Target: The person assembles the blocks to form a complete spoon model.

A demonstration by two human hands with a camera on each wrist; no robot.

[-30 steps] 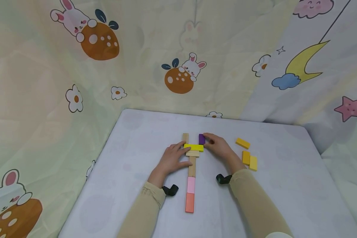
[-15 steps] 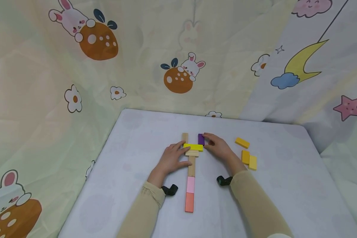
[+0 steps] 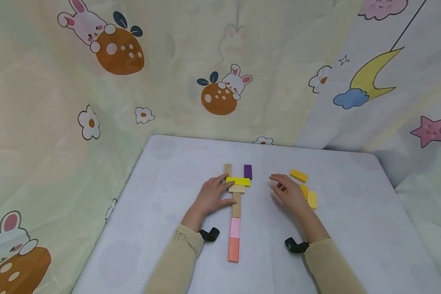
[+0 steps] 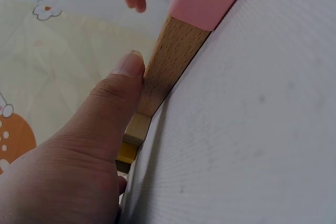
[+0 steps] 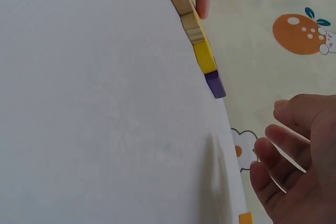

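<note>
A row of wooden blocks runs up the middle of the table: a coral block (image 3: 233, 250), a pink block (image 3: 235, 228), a long plain block (image 3: 236, 206), thin plain pieces (image 3: 237, 189), then a bright yellow block (image 3: 241, 182) lying crosswise. Beyond the yellow one, a plain block (image 3: 228, 169) lies at its left end and a purple block (image 3: 248, 172) at its right. My left hand (image 3: 212, 196) rests along the row, fingers on the yellow block's left end and thumb against the long plain block. Loosely bent and holding nothing, my right hand (image 3: 293, 198) hovers near the orange-yellow blocks.
On the right lie an orange block (image 3: 299, 175), another orange block (image 3: 304, 190) partly behind my right hand, and a yellow-orange block (image 3: 312, 200) touching it. The white table (image 3: 183, 155) meets a printed cloth backdrop (image 3: 176, 81) at its far edge.
My right hand has let go of the purple block and moved right, towards the orange blocks. The purple block stays beside the yellow one. My left hand has kept its place.
</note>
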